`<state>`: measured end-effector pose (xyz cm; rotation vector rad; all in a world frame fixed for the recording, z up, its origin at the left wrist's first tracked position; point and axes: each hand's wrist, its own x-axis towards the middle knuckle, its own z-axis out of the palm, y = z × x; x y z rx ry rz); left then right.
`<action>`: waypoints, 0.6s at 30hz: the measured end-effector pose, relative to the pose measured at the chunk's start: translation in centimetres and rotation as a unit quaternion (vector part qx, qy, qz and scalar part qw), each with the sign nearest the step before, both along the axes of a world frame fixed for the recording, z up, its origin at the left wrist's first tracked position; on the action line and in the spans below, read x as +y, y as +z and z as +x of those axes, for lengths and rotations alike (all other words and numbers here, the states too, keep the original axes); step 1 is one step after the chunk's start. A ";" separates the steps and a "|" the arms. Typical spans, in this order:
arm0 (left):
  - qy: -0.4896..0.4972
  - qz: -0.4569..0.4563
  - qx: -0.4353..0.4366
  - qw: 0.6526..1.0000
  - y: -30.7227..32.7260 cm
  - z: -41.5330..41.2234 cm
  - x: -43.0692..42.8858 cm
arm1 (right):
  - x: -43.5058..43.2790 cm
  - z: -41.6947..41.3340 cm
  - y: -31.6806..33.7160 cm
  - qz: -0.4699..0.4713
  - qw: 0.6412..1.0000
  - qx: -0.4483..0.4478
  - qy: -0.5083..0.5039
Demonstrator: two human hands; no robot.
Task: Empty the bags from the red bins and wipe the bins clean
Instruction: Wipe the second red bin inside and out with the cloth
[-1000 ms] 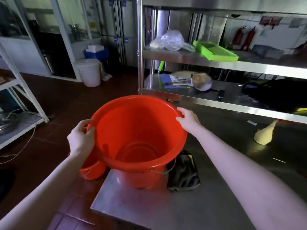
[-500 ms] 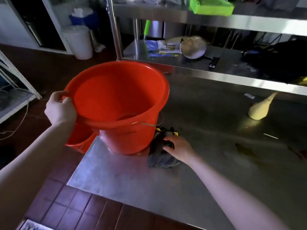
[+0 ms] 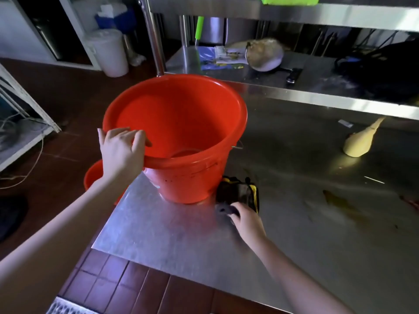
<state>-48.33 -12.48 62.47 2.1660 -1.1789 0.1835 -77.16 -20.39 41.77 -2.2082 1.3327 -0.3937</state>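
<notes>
Left arm bare, stretched forward and up from lower left, wrist about straight. Left grip sat on the near rim of the red bin, back of hand toward the camera, fingers curled over the rim to the inside. Right arm bare, extended from lower right, forearm low over the surface. Right grip was palm down, fingers curled onto the near edge of the dark cloth, pinching it. Fingertips blurred, partly hidden in fabric. Grips well apart.
</notes>
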 end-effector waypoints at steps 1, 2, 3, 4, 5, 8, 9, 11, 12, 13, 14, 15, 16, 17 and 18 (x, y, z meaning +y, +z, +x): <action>0.001 0.001 -0.009 1.000 0.0 -0.5 -0.3 | -0.4 -0.9 0.5 0.039 0.996 -0.059 -0.060; 0.002 0.003 -0.013 1.000 -0.1 -1.0 -0.6 | -0.8 -1.8 1.4 0.070 0.984 -0.113 -0.119; 0.005 0.008 -0.014 1.000 -0.1 -1.5 -1.1 | -1.2 -2.7 2.5 0.092 0.966 -0.174 -0.170; 0.010 0.014 -0.014 1.000 -0.1 -2.0 -1.6 | -1.6 -3.7 3.9 0.119 0.937 -0.248 -0.214; 0.015 0.022 -0.012 1.000 0.0 -2.6 -2.1 | -1.9 -4.7 5.4 0.151 0.901 -0.324 -0.245; 0.024 0.041 -0.003 0.999 0.2 -4.6 -3.5 | -2.6 -7.4 11.0 0.175 0.822 -0.458 -0.289; 0.026 0.047 0.004 0.999 0.3 -5.3 -3.9 | -2.8 -7.9 13.0 0.173 0.809 -0.486 -0.283; 0.018 0.059 0.012 0.998 0.5 -6.7 -4.5 | -3.0 -7.9 17.2 0.147 0.795 -0.533 -0.247; 0.010 0.068 0.009 0.998 0.6 -7.4 -4.6 | -3.0 -7.7 19.2 0.126 0.798 -0.547 -0.220; -0.002 0.075 0.003 0.997 0.6 -8.1 -4.7 | -2.9 -7.2 21.0 0.103 0.805 -0.553 -0.189; -0.016 0.081 -0.005 0.997 0.5 -8.7 -4.8 | -2.8 -6.6 22.7 0.075 0.822 -0.542 -0.160; -0.031 0.084 -0.011 0.996 0.4 -9.1 -4.8 | -2.6 -5.9 24.0 0.045 0.843 -0.520 -0.130; -0.047 0.087 -0.014 0.995 0.3 -9.5 -4.7 | -2.2 -5.1 25.1 0.010 0.869 -0.485 -0.095; -0.063 0.090 -0.018 0.994 0.3 -9.6 -4.6 | -1.8 -4.2 25.8 -0.025 0.900 -0.432 -0.056; -0.078 0.091 -0.022 0.993 0.3 -9.5 -4.5 | -1.4 -3.2 26.1 -0.064 0.932 -0.358 -0.012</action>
